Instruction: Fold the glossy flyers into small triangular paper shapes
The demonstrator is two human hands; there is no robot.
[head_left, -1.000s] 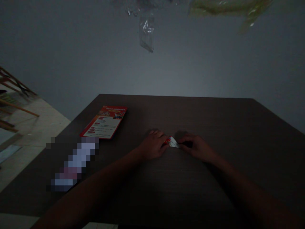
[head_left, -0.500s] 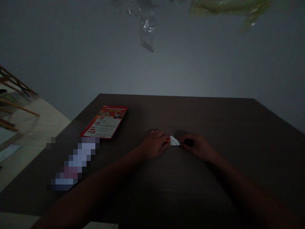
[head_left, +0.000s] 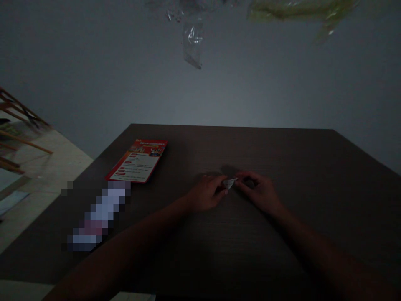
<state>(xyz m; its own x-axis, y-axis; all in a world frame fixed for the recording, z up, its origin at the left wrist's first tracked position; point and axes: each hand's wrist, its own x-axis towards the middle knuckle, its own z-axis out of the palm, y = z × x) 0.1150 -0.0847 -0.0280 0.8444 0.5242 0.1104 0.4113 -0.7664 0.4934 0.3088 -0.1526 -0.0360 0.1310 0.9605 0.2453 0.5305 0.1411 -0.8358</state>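
Note:
Between my two hands is a small piece of folded paper (head_left: 229, 183), pale and narrowing to a point on the right. My left hand (head_left: 206, 192) pinches its left part between thumb and fingers, which hide that end. The thumb and forefinger of my right hand (head_left: 258, 188) are closed at the pointed right tip. The paper is tilted and appears lifted a little off the dark table (head_left: 250, 242). Farther left lies a stack of red-and-white printed leaflets (head_left: 138, 163), which neither hand touches.
A blurred-out, pixelated item (head_left: 105, 213) lies on the table in front of the leaflets. Behind the table stands a grey wall (head_left: 250, 75), with clear plastic (head_left: 192, 44) and yellowish plastic (head_left: 291, 10) hanging at the top. Wooden legs (head_left: 25, 129) stand on the floor at left.
The folded paper has gone from lying flat, with red print showing, to tilted up between my fingers. My left hand has changed from pressing on it to pinching it.

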